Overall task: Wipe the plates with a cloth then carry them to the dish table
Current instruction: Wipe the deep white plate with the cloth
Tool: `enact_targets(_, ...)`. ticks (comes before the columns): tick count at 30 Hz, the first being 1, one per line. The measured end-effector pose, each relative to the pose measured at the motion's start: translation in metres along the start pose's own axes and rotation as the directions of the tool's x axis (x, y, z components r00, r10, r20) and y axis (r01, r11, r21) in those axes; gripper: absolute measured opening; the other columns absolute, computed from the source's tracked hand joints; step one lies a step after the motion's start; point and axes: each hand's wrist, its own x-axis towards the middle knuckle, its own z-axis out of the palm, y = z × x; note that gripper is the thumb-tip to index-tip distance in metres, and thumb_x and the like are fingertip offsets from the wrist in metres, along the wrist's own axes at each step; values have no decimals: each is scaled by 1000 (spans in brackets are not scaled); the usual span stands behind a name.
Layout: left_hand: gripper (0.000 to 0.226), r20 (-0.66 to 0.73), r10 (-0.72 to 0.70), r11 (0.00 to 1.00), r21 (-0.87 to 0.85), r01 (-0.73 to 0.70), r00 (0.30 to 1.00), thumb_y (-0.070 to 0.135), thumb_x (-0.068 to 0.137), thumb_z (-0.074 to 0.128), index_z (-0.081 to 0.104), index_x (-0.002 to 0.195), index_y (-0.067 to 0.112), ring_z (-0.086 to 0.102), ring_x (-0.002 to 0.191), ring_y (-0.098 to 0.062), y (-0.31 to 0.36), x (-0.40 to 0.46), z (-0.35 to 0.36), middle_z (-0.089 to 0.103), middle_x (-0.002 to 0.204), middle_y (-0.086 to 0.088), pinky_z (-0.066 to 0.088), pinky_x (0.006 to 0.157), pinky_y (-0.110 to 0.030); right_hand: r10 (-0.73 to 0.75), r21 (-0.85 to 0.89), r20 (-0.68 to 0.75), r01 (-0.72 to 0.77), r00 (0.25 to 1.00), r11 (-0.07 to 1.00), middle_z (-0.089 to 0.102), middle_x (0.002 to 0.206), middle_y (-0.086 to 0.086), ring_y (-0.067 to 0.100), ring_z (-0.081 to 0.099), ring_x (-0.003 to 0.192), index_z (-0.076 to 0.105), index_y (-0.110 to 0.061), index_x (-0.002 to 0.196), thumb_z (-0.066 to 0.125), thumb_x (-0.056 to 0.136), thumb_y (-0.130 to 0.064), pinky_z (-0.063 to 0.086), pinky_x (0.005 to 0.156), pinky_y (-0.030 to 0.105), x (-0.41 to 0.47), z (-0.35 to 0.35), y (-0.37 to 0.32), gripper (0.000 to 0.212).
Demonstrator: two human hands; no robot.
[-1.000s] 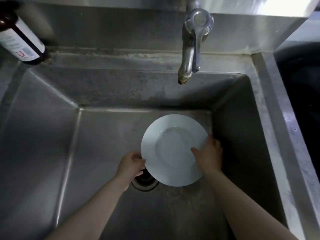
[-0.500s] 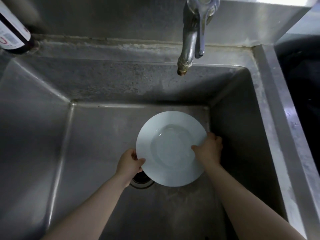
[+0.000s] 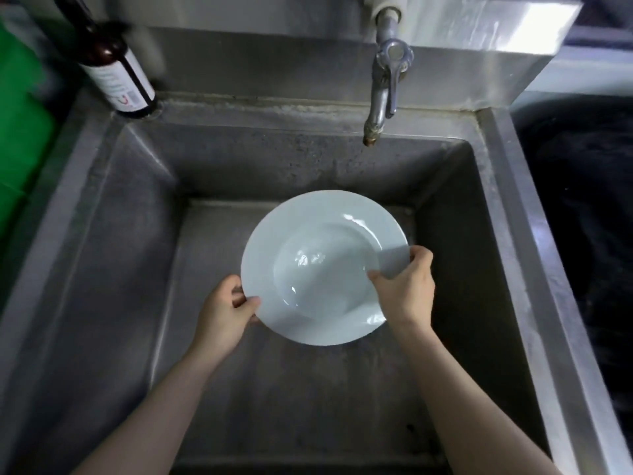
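I see left hand (image 3: 226, 311) and right hand (image 3: 406, 286) gripping plate (image 3: 318, 265) rims | plate inside sink (image 3: 113, 234), near right wall | tap (image 3: 383, 94) above; bottle (image 3: 116, 73) back-left.

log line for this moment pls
stage: holding | left hand: grips plate rim | right hand: grips rim | plate: over sink | cloth: unseen
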Motion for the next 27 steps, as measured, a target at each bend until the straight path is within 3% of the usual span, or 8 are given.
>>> enact_targets(2, 29, -34, 55, 998, -7, -56, 998, -5, 87, 61, 55, 85, 23, 69, 73, -1, 9, -24, -19, 72, 80, 20, 57, 61, -22, -30, 52, -24, 31, 999, 998, 44, 91, -21, 10, 51, 88, 32, -34, 106, 83, 69, -21, 43, 72, 26, -26, -11, -15, 64)
enact_targets(7, 25, -140, 146, 983, -88, -159, 979, -8, 82, 65, 59, 79, 16, 68, 70, 0, 36, -84, -67, 74, 78, 13, 55, 60, -16, -78, 159, -125, 98, 989, 982, 45, 88, -25, 3, 52, 80, 32, -37, 104, 86, 67, -23, 41, 68, 17, -98, -41, -52, 66)
enact_targets(10, 25, -176, 182, 974, -100, -202, 967, -4, 80, 70, 60, 80, 19, 68, 70, 1, 55, -121, -94, 74, 77, 16, 54, 63, -22, -140, 217, -204, 185, 969, 959, 47, 87, -25, -14, 53, 79, 33, -39, 102, 86, 66, -22, 41, 55, 4, -141, -63, -72, 66)
enact_targets(13, 29, -213, 236, 965, -66, -255, 948, 5, 77, 75, 61, 83, 29, 67, 74, 7, 73, -160, -117, 71, 77, 26, 50, 69, -25, -197, 270, -280, 274, 939, 923, 47, 86, -25, -26, 48, 83, 33, -41, 101, 86, 66, -23, 39, 56, -3, -180, -88, -93, 66)
enact_targets(16, 31, -277, 318, 935, -69, -348, 907, 4, 76, 78, 62, 83, 31, 65, 75, 11, 90, -198, -135, 69, 74, 30, 51, 68, -18, -238, 316, -338, 348, 911, 883, 49, 88, -26, -17, 53, 81, 35, -44, 98, 88, 65, -25, 43, 59, 2, -214, -114, -113, 65)
enact_targets(21, 42, -283, 534, 832, 9, -554, 797, 7, 76, 78, 69, 73, 47, 64, 70, 8, 120, -253, -152, 69, 73, 24, 45, 62, -4, -274, 364, -415, 434, 868, 824, 60, 93, -16, 11, 65, 90, 41, -54, 87, 86, 64, -20, 53, 72, 32, -260, -151, -130, 61)
enact_targets(23, 48, -278, 590, 792, 18, -610, 758, 0, 75, 76, 67, 70, 47, 62, 67, 11, 126, -268, -154, 68, 70, 26, 43, 58, -3, -306, 367, -464, 495, 831, 787, 64, 91, -13, 7, 65, 88, 42, -52, 84, 81, 65, -10, 53, 73, 27, -272, -163, -131, 60)
enact_targets(27, 43, -261, 638, 750, -3, -662, 724, -14, 74, 71, 63, 66, 27, 68, 76, 4, 133, -282, -157, 73, 79, 20, 49, 64, -7, -297, 388, -518, 530, 802, 754, 63, 90, -19, 1, 63, 84, 39, -54, 81, 72, 67, -1, 44, 66, 14, -284, -179, -132, 64)
